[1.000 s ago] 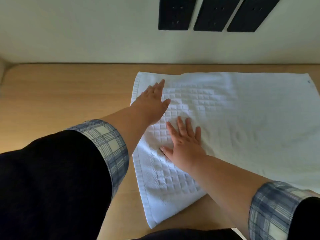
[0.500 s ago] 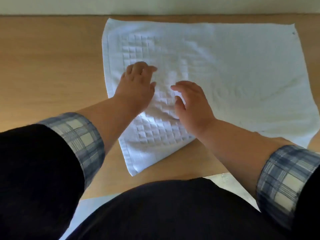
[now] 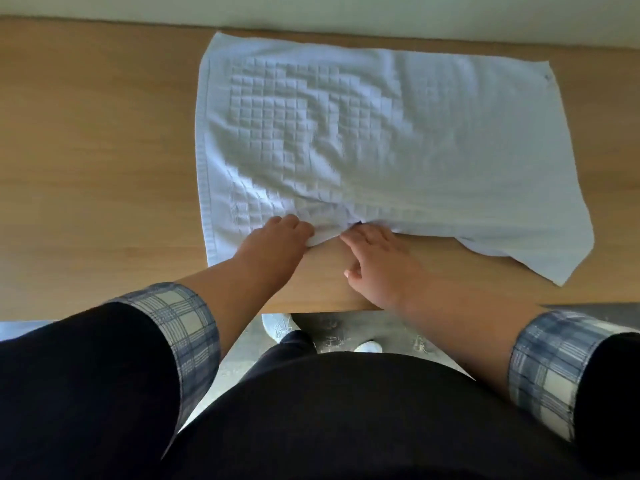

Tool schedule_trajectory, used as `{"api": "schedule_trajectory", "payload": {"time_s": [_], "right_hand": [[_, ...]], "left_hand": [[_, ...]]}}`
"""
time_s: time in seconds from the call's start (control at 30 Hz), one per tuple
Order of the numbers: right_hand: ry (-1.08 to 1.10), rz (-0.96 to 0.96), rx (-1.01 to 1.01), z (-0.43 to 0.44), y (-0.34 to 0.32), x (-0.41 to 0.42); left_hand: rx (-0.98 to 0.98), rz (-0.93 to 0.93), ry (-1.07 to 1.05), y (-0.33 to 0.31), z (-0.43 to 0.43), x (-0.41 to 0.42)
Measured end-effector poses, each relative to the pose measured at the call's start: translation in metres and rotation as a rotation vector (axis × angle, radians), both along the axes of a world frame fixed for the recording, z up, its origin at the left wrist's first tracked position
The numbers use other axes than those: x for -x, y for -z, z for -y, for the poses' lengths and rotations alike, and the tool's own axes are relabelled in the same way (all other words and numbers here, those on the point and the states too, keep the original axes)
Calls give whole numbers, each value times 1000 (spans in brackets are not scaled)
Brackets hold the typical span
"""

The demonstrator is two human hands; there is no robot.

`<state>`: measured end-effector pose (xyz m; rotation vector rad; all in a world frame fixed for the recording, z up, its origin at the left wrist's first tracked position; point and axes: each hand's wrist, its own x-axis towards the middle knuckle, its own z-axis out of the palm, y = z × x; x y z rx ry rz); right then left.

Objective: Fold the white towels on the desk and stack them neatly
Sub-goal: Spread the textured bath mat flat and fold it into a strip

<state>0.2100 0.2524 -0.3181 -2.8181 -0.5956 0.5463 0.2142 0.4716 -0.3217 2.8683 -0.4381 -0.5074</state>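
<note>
The desk runs wide beneath me, and the white towel lies flat on it, stretching away from my grip with its long axis running left to right. Both hands meet at its near edge. My left hand pinches a bunched bit of hem; my right hand, just beside it, curls onto the same edge, though whether it has closed, I cannot tell.

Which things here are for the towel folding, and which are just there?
For the job:
- white towel, spread out on the desk
- desk
- left hand, pinching the towel's near edge
- right hand, at that same edge

Just there:
- wall behind the desk
- floor
- shoes below
</note>
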Motion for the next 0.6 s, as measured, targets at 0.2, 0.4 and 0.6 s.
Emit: {"api": "schedule_trajectory", "payload": {"time_s": [0.2,0.4,0.6], "right_hand": [[291,-51,-109,18,-5,6],[1420,-916,-1182,-8,-21,7],[1677,-787,-1486,-22,-14,9]], "left_hand": [[-60,36,-107,-15,0,10],[50,-2,-152,-32,-17,18],[57,-132,-28,-18,-39,19]]}}
